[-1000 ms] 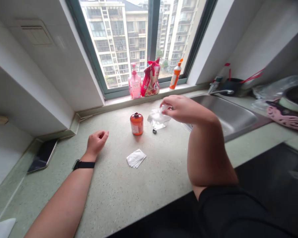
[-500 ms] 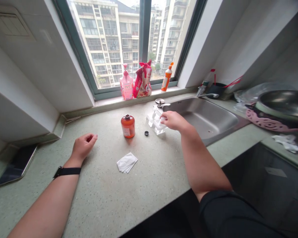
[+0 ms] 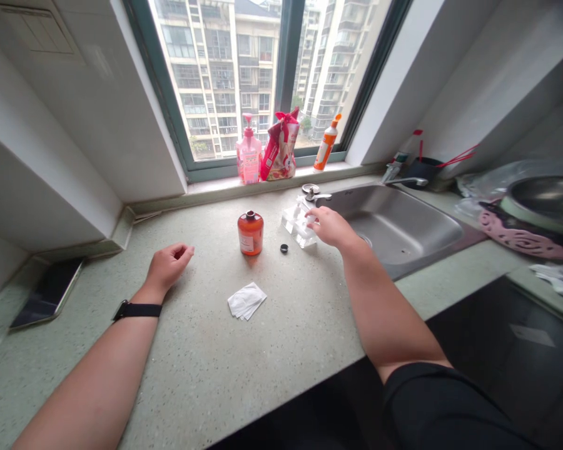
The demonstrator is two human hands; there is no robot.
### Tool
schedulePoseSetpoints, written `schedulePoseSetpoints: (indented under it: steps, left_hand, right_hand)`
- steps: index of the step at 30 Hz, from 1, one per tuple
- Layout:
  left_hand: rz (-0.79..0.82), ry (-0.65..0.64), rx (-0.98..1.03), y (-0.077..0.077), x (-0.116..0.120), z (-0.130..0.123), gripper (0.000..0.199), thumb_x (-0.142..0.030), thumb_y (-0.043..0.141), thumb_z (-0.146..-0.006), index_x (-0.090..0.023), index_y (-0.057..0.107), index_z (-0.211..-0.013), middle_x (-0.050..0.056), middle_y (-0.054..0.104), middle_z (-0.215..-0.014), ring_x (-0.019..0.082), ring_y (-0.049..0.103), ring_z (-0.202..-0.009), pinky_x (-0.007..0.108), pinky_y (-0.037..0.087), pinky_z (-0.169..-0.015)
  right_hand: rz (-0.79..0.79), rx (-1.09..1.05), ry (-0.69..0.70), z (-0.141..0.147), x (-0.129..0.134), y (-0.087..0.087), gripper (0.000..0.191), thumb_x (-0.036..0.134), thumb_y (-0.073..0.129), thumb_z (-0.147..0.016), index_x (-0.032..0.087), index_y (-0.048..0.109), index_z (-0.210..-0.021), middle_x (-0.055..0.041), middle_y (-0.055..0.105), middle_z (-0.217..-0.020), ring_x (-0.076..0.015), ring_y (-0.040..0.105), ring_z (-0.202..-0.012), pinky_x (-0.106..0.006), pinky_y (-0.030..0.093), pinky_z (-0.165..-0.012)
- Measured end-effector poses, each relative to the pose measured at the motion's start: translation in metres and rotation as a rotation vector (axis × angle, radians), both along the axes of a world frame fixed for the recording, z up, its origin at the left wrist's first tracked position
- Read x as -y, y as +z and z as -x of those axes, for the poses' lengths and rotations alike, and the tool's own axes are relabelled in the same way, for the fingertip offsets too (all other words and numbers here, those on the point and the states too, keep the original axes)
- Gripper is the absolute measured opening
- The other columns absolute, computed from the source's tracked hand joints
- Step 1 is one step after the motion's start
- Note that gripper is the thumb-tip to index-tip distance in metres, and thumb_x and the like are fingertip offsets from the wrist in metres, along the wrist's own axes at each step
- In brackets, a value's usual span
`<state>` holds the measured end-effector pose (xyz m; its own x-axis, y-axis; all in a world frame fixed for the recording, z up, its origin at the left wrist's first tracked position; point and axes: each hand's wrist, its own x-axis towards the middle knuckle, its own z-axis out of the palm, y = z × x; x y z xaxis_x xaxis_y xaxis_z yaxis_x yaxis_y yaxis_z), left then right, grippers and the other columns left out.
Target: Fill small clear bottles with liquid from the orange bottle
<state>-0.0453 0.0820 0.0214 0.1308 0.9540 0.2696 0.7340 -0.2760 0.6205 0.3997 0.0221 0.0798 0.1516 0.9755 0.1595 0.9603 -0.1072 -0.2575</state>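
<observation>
Left hand (image 3: 169,265): curled closed, empty | orange bottle (image 3: 250,236), toward back edge of counter (image 3: 281,362): uncapped, fill level indistinct | right hand (image 3: 331,227): at clear container (image 3: 303,236), left edge of sink (image 3: 396,225); grip indeterminable, contents blurred

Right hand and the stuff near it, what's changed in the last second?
The right hand has come down to the clear stand, its fingertips now against or just over it. Whether it has let go of the whitish thing seen at its fingertips earlier, I can't tell. The left hand, amber bottle, black cap and white sheets stayed in place.
</observation>
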Motion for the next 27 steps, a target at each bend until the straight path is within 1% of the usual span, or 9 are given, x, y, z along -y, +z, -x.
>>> schedulePoseSetpoints:
  steps: [5,8,10,12,15,18,20,23,27]
  left_hand:
    - [0.011,-0.002,0.013,0.0,0.0,-0.001,0.04,-0.057,0.057,-0.086,-0.021,0.066,-0.071,0.001,0.06,-0.063,0.019,0.055,-0.067,0.029,0.038,-0.065]
    - [0.005,-0.002,0.021,-0.001,0.0,-0.001,0.041,-0.057,0.057,-0.087,-0.021,0.065,-0.069,0.0,0.057,-0.061,0.018,0.053,-0.066,0.029,0.037,-0.066]
    - [0.001,-0.005,0.027,-0.003,0.0,-0.001,0.041,-0.057,0.057,-0.087,-0.021,0.065,-0.07,0.0,0.057,-0.061,0.018,0.054,-0.067,0.029,0.037,-0.066]
    - [0.001,-0.017,0.041,-0.004,-0.001,-0.001,0.04,-0.056,0.058,-0.087,-0.021,0.066,-0.072,0.001,0.061,-0.064,0.018,0.055,-0.068,0.029,0.038,-0.067]
    - [0.006,-0.041,0.076,-0.004,-0.002,-0.001,0.037,-0.055,0.06,-0.087,-0.02,0.071,-0.081,0.002,0.067,-0.071,0.018,0.058,-0.07,0.029,0.042,-0.068]
    - [-0.004,-0.088,0.109,-0.004,-0.001,-0.001,0.038,-0.053,0.064,-0.087,-0.019,0.074,-0.1,0.003,0.071,-0.083,0.018,0.061,-0.073,0.029,0.048,-0.071]
    - [-0.016,-0.133,0.122,-0.004,0.0,-0.002,0.042,-0.052,0.067,-0.088,-0.019,0.072,-0.114,0.005,0.074,-0.093,0.018,0.063,-0.077,0.031,0.051,-0.076]
    - [-0.026,-0.235,0.111,-0.007,0.006,-0.009,0.053,-0.05,0.073,-0.087,-0.02,0.067,-0.131,0.009,0.076,-0.111,0.023,0.069,-0.097,0.036,0.055,-0.089]
    - [-0.065,-0.374,0.145,-0.01,0.021,-0.029,0.079,-0.051,0.085,-0.083,-0.021,0.054,-0.149,0.014,0.072,-0.131,0.029,0.07,-0.119,0.046,0.056,-0.104]
  right_hand:
    - [-0.039,-0.053,-0.011,-0.002,0.003,0.001,0.039,0.027,0.067,-0.098,0.021,0.069,-0.136,-0.0148,0.07,-0.136,-0.0273,0.069,-0.12,-0.041,0.052,-0.107]
    - [-0.218,-0.1,-0.003,0.004,0.005,0.012,0.035,0.032,0.067,-0.098,0.02,0.071,-0.131,-0.0164,0.07,-0.135,-0.0312,0.066,-0.126,-0.047,0.051,-0.112]
    - [-0.369,-0.199,0.064,0.017,0.005,0.018,0.035,0.036,0.063,-0.101,0.019,0.07,-0.13,-0.0169,0.071,-0.133,-0.0297,0.068,-0.124,-0.047,0.051,-0.112]
    - [-0.437,-0.351,0.157,0.038,0.004,0.018,0.043,0.042,0.06,-0.103,0.018,0.064,-0.139,-0.0169,0.071,-0.134,-0.0264,0.069,-0.122,-0.044,0.054,-0.109]
    - [-0.338,-0.568,0.228,0.08,0.0,-0.001,0.072,0.051,0.065,-0.1,0.02,0.042,-0.161,-0.0185,0.066,-0.146,-0.0255,0.065,-0.135,-0.043,0.057,-0.107]
    - [-0.241,-0.583,0.219,0.119,-0.006,-0.031,0.101,0.047,0.079,-0.088,0.015,0.027,-0.169,-0.0234,0.057,-0.159,-0.0292,0.057,-0.147,-0.046,0.05,-0.118]
    - [-0.215,-0.543,0.158,0.136,-0.011,-0.047,0.105,0.046,0.08,-0.087,0.013,0.023,-0.17,-0.026,0.053,-0.163,-0.0315,0.055,-0.15,-0.048,0.045,-0.124]
    - [-0.228,-0.51,0.11,0.149,-0.018,-0.06,0.102,0.046,0.075,-0.09,0.01,0.023,-0.17,-0.0274,0.05,-0.166,-0.0341,0.053,-0.152,-0.049,0.042,-0.125]
    - [-0.32,-0.579,0.2,0.156,-0.02,-0.069,0.103,0.048,0.078,-0.086,0.014,0.029,-0.17,-0.0258,0.059,-0.157,-0.0376,0.063,-0.14,-0.053,0.05,-0.118]
